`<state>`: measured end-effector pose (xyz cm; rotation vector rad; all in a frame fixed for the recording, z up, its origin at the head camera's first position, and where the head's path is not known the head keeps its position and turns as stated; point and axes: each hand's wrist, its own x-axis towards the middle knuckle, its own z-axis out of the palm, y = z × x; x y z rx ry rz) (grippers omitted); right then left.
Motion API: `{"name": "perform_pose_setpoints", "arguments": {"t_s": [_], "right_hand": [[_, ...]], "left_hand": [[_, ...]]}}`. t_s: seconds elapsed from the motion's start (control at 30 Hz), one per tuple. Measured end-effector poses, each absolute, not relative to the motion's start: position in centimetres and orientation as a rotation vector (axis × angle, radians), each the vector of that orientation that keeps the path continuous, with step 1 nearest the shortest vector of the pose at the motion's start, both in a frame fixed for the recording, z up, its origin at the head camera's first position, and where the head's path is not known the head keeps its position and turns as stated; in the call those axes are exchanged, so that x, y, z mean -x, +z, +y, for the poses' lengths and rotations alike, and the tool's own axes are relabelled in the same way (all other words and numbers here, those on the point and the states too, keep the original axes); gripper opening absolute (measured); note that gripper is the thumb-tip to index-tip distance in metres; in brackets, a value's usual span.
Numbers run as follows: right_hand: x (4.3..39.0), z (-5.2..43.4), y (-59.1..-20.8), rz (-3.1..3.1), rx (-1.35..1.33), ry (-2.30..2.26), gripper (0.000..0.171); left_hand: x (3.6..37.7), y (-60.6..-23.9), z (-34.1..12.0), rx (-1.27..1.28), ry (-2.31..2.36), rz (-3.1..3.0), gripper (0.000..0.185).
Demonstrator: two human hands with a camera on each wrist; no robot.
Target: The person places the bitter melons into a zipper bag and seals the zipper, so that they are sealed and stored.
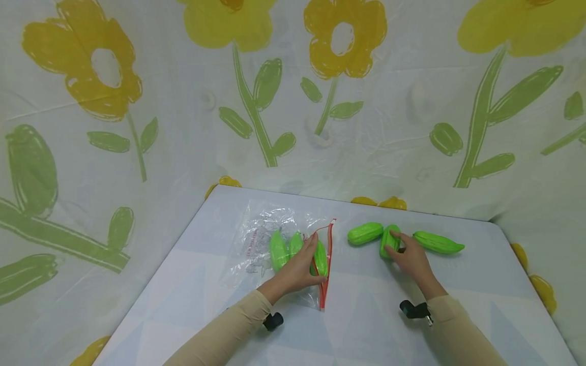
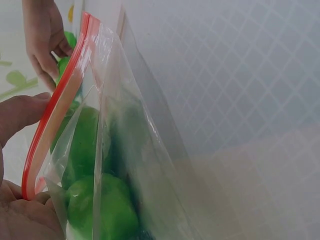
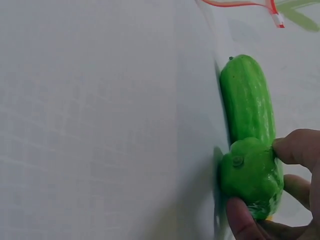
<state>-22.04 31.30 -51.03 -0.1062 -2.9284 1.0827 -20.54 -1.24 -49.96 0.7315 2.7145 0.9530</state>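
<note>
On the pale table (image 1: 366,325) by the flower curtain (image 1: 137,101), my right hand (image 1: 412,259) grips a green toy gourd (image 1: 389,241) at two o'clock, while my left hand (image 1: 297,269) pinches the clear bag (image 1: 274,244) open at ten o'clock.

Head camera: high above the table (image 1: 366,325), angled forward and down, taking in both forearms and the flowered backdrop (image 1: 137,101). Left wrist camera: very close, low by the left hand (image 2: 20,150), looking along the red-zip bag (image 2: 125,150) toward the right hand (image 2: 42,40). Right wrist camera: close beside the right hand's green toy gourd (image 3: 250,175), facing across the tabletop; the bag's red edge shows far off. All three share the bag.
</note>
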Motion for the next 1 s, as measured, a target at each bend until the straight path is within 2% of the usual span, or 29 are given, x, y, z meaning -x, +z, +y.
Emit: {"name": "perform_pose_setpoints", "arguments": {"t_s": [1.0], "right_hand": [[15.7, 28.7, -51.1, -2.95, -0.007, 1.131, 0.061]], "left_hand": [[20.6, -50.2, -1.2, -0.738, 0.947, 2.724, 0.109]]}}
